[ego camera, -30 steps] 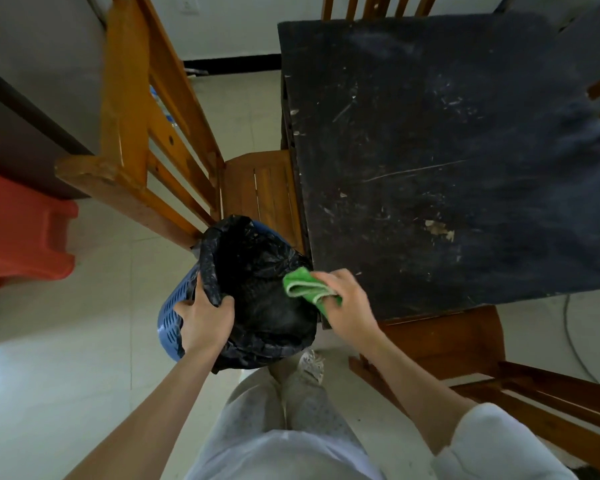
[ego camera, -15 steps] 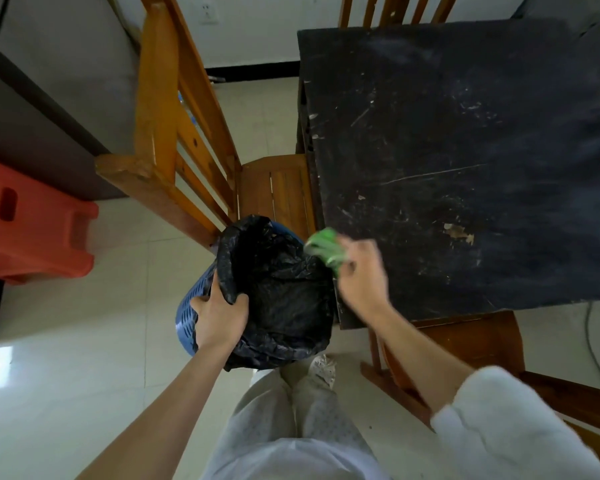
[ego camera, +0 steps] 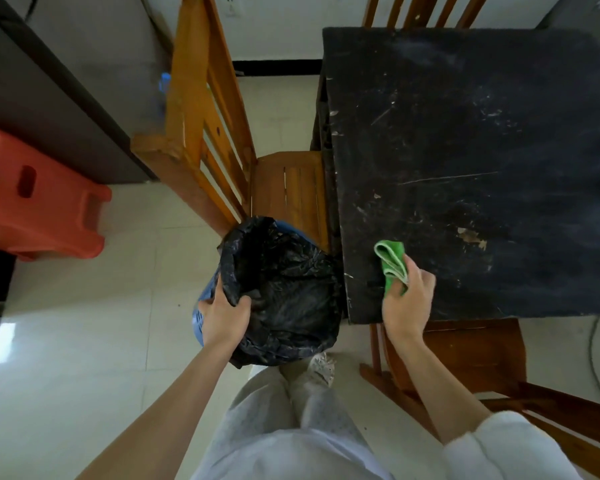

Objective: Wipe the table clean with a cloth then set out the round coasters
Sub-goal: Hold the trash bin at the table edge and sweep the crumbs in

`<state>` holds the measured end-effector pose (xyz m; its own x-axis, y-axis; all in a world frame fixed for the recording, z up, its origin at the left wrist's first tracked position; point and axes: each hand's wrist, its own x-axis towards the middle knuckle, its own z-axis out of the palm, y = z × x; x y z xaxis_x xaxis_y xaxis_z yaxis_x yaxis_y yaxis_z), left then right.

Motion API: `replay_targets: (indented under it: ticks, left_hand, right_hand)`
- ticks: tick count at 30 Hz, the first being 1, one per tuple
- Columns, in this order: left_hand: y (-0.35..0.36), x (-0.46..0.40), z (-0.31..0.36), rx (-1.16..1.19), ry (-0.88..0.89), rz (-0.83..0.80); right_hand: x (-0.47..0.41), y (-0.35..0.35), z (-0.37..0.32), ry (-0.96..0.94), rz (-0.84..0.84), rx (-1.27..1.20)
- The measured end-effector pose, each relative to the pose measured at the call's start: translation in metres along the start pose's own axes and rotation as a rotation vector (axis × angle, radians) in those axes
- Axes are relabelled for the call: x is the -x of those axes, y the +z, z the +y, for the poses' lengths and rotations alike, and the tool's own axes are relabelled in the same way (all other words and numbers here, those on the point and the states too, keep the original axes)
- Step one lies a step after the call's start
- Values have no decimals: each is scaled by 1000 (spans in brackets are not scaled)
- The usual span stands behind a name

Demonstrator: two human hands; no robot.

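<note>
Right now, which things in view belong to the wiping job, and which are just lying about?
Job:
green cloth, gripped by right hand
black table
lined bin, held by left hand

Lying about:
wooden chairs
red stool

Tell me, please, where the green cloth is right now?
The green cloth is in the right hand, on the black table's near-left corner, beside the bin.

Scuffed black table (ego camera: 482, 140) — green cloth (ego camera: 392, 263) at its near-left corner
</note>
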<state>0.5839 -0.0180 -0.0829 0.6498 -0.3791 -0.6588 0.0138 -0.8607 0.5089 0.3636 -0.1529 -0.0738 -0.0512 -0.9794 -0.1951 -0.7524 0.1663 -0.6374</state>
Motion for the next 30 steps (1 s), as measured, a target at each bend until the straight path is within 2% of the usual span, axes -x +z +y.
replay_targets:
  ticks: [2,4,6,7,14,19,25,30]
  left_hand:
    - [-3,-2,-6,32,-38,-12]
    - [-10,-4,-14,71,-61,-29]
    - [-21,-6,-21,99,-79,-56]
    - [-30,-9,-26,106,-83,-71]
    - [-116,-41,-71,138,-77,-211]
    - [-227,-78,-123,204,-114,-277]
    - [-344,-121,-171,234,-129,-64]
    - [-427,-159,-206,335,-295,181]
  right_hand:
    - [5,12,-4,56,-3,51]
    - [25,33,-20,-75,-229,64]
    - [49,54,-47,-199,-519,-42]
    - [60,62,-63,-232,-611,-76]
    - [110,135,-151,-249,-739,-8]
    - [158,218,-218,-289,-826,134]
    - [213,308,-316,-448,-926,191]
    - [243,390,-397,-535,-979,155]
